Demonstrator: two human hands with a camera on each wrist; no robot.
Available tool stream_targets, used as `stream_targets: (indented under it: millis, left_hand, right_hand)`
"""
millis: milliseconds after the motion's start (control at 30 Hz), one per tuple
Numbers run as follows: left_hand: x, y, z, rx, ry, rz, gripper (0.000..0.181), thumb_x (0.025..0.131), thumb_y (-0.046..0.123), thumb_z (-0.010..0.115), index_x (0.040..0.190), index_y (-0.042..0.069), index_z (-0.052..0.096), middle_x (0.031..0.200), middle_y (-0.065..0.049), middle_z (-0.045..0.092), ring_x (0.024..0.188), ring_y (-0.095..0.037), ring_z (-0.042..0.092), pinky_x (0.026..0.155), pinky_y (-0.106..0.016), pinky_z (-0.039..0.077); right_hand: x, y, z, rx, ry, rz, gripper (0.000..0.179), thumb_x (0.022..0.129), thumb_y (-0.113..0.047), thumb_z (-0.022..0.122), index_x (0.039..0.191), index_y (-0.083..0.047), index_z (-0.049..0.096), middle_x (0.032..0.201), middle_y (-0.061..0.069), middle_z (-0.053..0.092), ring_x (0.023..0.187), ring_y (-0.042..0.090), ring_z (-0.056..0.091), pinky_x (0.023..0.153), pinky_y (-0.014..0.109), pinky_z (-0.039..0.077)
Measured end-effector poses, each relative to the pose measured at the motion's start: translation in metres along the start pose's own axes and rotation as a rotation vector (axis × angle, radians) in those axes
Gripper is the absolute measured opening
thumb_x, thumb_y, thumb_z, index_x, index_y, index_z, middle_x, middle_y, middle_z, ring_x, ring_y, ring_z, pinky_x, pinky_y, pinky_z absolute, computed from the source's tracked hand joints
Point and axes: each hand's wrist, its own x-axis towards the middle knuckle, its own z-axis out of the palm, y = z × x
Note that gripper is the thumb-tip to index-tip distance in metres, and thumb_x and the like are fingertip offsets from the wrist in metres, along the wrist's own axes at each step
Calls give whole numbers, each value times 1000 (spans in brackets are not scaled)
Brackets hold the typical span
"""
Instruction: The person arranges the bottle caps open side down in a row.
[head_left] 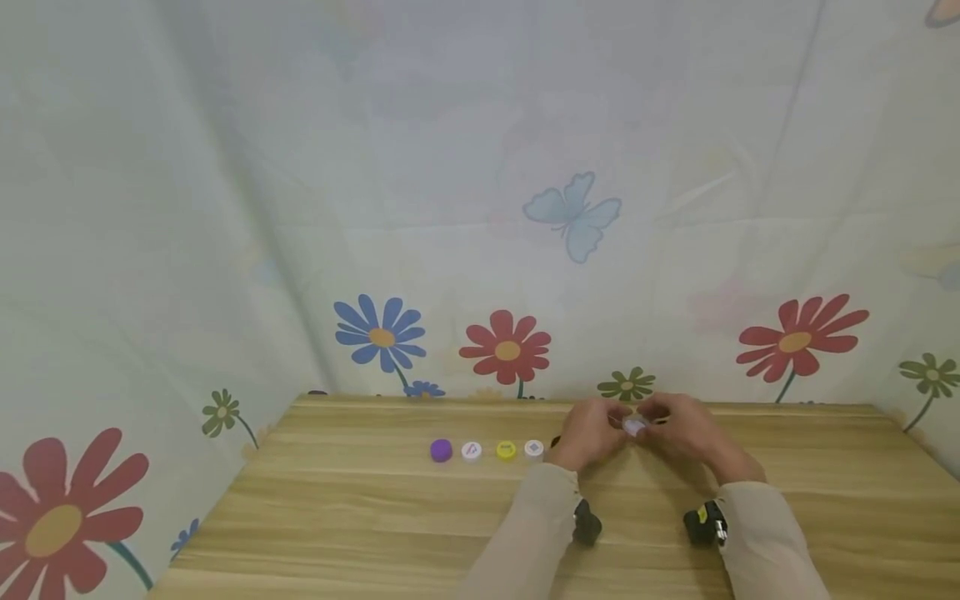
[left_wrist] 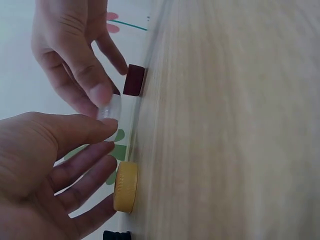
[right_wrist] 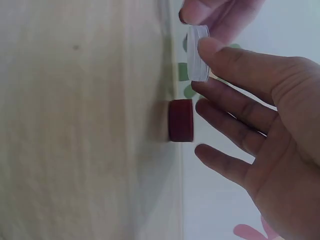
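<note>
My left hand (head_left: 588, 432) and right hand (head_left: 684, 427) meet over the back of the table, pinching a small whitish cap (head_left: 634, 427) between them. Ridges show on its side in the left wrist view, where the left thumb presses one edge and the right fingers hold the other. Seen from the right wrist, the cap (right_wrist: 198, 54) looks translucent, tipped on edge between thumb and fingers. A dark red cap (right_wrist: 181, 120) stands on the table near the right fingertips. Close to the left fingers is an orange-yellow cap (left_wrist: 126, 186).
Left of the hands, a row holds a purple cap (head_left: 441, 451), a white cap with a pinkish mark (head_left: 471, 452), a yellow cap (head_left: 506, 451) and a white cap with a bluish mark (head_left: 533, 449). A black cap (left_wrist: 116, 235) is partly visible. Flowered cloth (head_left: 420, 167) hangs behind the table.
</note>
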Motion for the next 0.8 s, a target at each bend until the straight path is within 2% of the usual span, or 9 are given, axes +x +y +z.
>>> stream_targets:
  millis: [100,367,667,800]
  left_hand:
    - [0,-1,0,-1,22,13,25,92,11,84,117,12,81,106,5,79,95,-5,68,83,-19,52]
    - [-4,0,-6,2,131,70,15,91,11,86,105,12,83,98,5,79,91,-8,68,79,-18,51]
    - [-9,-3,-13,-7,143,61,13,90,9,85,102,15,83,92,8,77,86,-5,64,79,-19,51]
    - [-10,-2,-15,-17,146,44,12,91,11,85,102,15,83,92,8,77,90,-11,67,79,-21,51]
  right_hand:
    - [0,-2,-4,4,-11,1,27,91,-9,82,112,6,73,110,21,75,105,40,69,91,59,55]
    - [0,-6,-10,16,-24,-13,22,96,-16,79,109,1,75,105,13,77,99,31,71,86,50,56]
    - [-2,-9,-11,39,-43,-1,15,98,-19,77,103,-5,76,101,6,76,94,25,68,81,43,55]
    - [-2,-11,-10,69,-46,10,13,98,-18,77,101,-6,76,100,6,75,88,21,65,78,41,53]
